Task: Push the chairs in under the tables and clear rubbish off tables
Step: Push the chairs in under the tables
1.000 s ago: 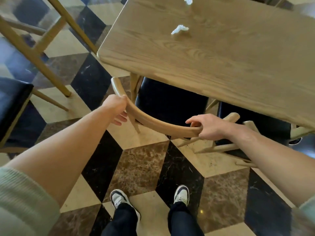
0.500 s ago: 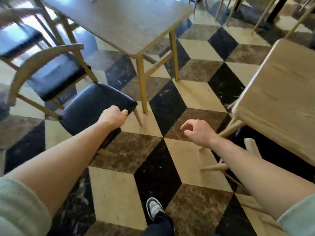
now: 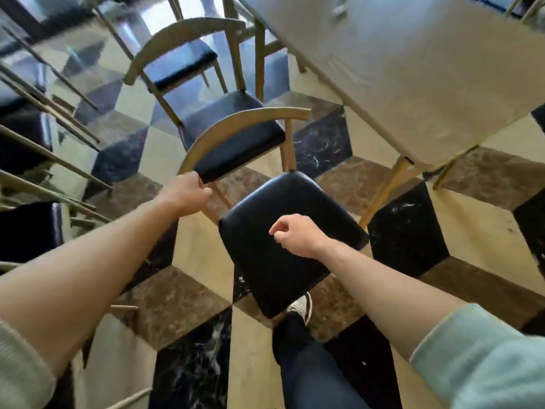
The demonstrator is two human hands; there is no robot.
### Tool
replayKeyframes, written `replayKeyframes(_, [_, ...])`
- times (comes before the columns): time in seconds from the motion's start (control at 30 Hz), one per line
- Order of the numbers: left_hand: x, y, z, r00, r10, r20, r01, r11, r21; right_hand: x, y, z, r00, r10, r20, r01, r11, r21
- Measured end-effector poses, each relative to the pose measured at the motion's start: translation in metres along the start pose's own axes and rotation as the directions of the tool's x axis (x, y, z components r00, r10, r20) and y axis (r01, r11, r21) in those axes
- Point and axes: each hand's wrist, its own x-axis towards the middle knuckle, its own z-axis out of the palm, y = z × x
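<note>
A wooden chair with a black padded seat (image 3: 292, 246) stands just in front of me on the floor, outside the table. Its curved backrest (image 3: 236, 125) is on the side away from me. My left hand (image 3: 188, 191) is closed around the left end of that backrest. My right hand (image 3: 298, 236) hovers over the seat, fingers loosely curled, holding nothing. The pale wooden table (image 3: 413, 84) fills the upper right, blurred. A small pale scrap (image 3: 339, 10) lies on the table near the top edge.
A second black-seated chair (image 3: 230, 137) stands right behind the first, and a third chair (image 3: 180, 63) beyond it. More chair legs and dark seats (image 3: 26, 231) crowd the left edge. My shoe (image 3: 300, 308) is under the near seat's front corner, on the checkered marble floor (image 3: 477, 219).
Both hands let go of the earlier chair's backrest and I turned left. My left hand has now taken hold of this chair's backrest; my right hand moved over its seat.
</note>
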Motion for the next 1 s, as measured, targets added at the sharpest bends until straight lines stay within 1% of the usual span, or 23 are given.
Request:
replayKeyframes(0.03, [0.022,-0.012,-0.014,1.000,-0.022,-0.015,0.022,1.000,0.001,0.031,-0.015,0.002,0.999,-0.023,0.029,0.022,1.000,0.021])
replayKeyframes(0.1, [0.073,-0.030,-0.038,0.996,-0.071,-0.049,0.071,0.997,-0.005,0.089,-0.043,0.009,0.999,-0.020,0.028,0.017,0.994,0.110])
replayKeyframes(0.17, [0.104,-0.034,-0.045,0.996,-0.076,-0.040,0.074,0.996,-0.054,0.120,-0.064,0.014,1.000,0.016,0.018,-0.019,0.974,0.226])
replayKeyframes(0.2, [0.136,-0.032,-0.057,0.997,-0.071,-0.034,0.068,0.995,-0.069,0.154,-0.080,0.017,0.998,0.051,0.022,-0.055,0.958,0.282])
replayKeyframes(0.27, [0.158,-0.021,-0.052,1.000,-0.020,0.013,0.021,0.995,-0.099,0.171,-0.096,0.028,0.994,0.100,0.047,-0.111,0.919,0.377])
replayKeyframes(0.37, [0.212,0.007,-0.047,0.987,0.123,0.103,-0.112,0.988,-0.107,0.216,-0.120,0.037,0.990,0.128,0.061,-0.141,0.860,0.491])
replayKeyframes(0.47, [0.263,0.046,-0.040,0.928,0.337,0.161,-0.325,0.941,-0.097,0.254,-0.137,0.042,0.989,0.131,0.070,-0.148,0.828,0.541])
replayKeyframes(0.53, [0.291,0.074,-0.034,0.872,0.445,0.203,-0.433,0.896,-0.102,0.273,-0.149,0.044,0.974,0.204,0.096,-0.220,0.764,0.607])
replayKeyframes(0.6, [0.317,0.097,-0.023,0.809,0.539,0.237,-0.535,0.841,-0.084,0.291,-0.157,0.048,0.959,0.271,0.087,-0.261,0.718,0.645])
replayKeyframes(0.7, [0.345,0.116,-0.008,0.735,0.619,0.275,-0.626,0.776,-0.072,0.313,-0.169,0.061,0.926,0.374,0.048,-0.306,0.668,0.678])
replayKeyframes(0.8, [0.363,0.111,-0.007,0.684,0.657,0.315,-0.668,0.739,-0.090,0.332,-0.186,0.075,0.874,0.484,0.034,-0.341,0.564,0.752])
replayKeyframes(0.87, [0.373,0.100,-0.012,0.677,0.674,0.297,-0.677,0.728,-0.108,0.338,-0.197,0.077,0.857,0.511,0.072,-0.387,0.545,0.743])
replayKeyframes(0.93, [0.390,0.082,-0.025,0.702,0.657,0.274,-0.648,0.750,-0.137,0.339,-0.210,0.075,0.858,0.501,0.109,-0.426,0.579,0.695])
replayKeyframes(1.0, [0.402,0.065,-0.033,0.745,0.607,0.278,-0.588,0.793,-0.156,0.336,-0.207,0.076,0.868,0.474,0.150,-0.444,0.605,0.661])
